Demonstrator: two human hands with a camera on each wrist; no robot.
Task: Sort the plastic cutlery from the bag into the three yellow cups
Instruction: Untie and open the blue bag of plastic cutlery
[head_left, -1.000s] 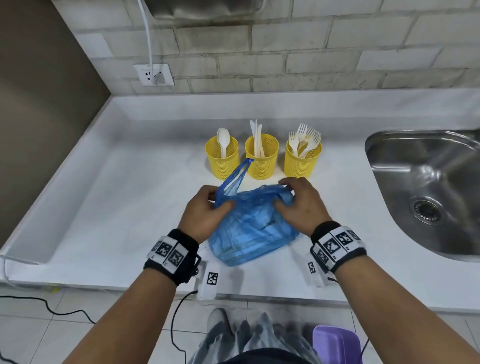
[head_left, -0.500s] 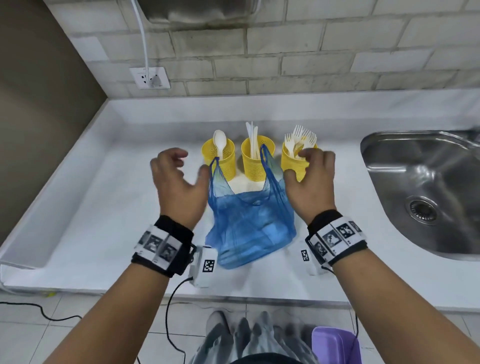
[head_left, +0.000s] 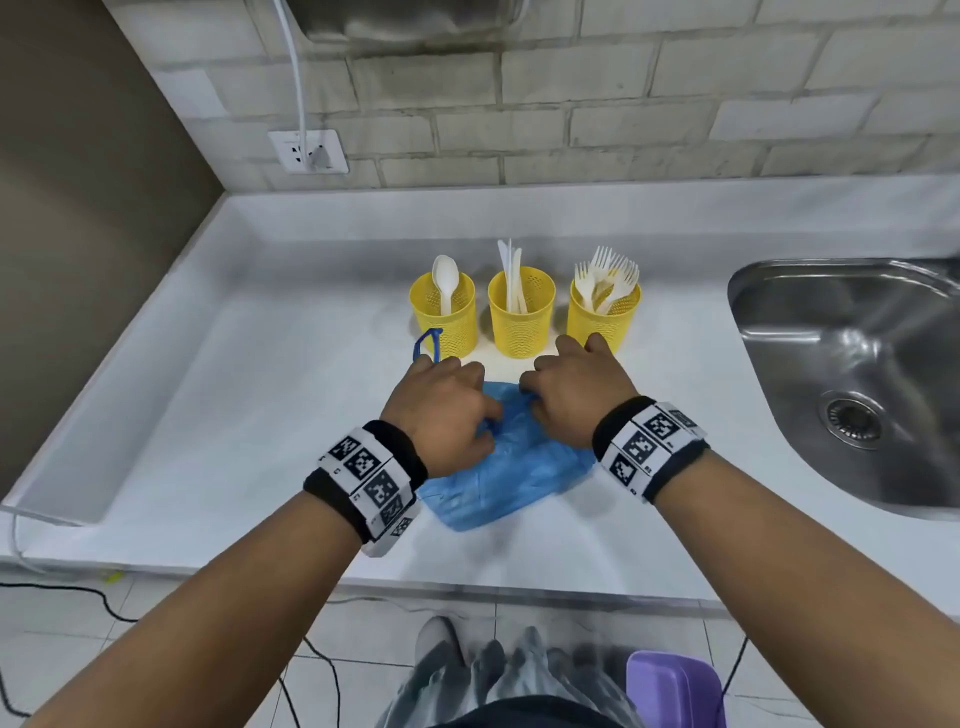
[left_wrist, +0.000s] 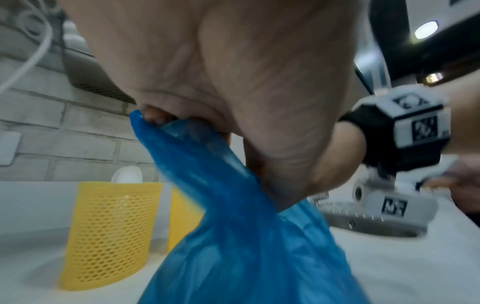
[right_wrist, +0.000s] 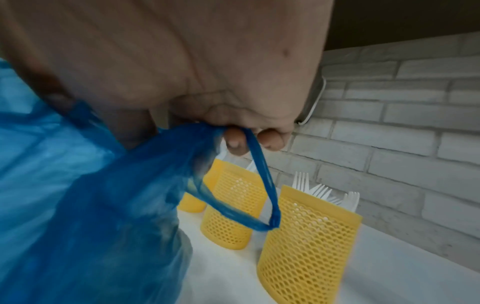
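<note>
My left hand and my right hand are both down on the blue bag, which lies on the white surface just in front of the three yellow cups. In the left wrist view my left fingers are curled and pinch a bunched part of the bag. In the right wrist view my right fingers are curled around the other bag handle, so each hand grips the bag at its top.

One handle loop stands up beside my left hand, in front of the left cup. This cup holds one white spoon. The middle cup holds white knives, and the right cup holds several white forks. The three cups stand in a row, close to each other, behind the bag.

The sink is well to the right of the bag. A wall socket with a white cable is on the brick wall behind, to the left of the cups.

On both wrists I wear black bands with square black-and-white code markers; small characters are printed under them, but they are too small to read. I see no brand name on the bag or on the cups.
</note>
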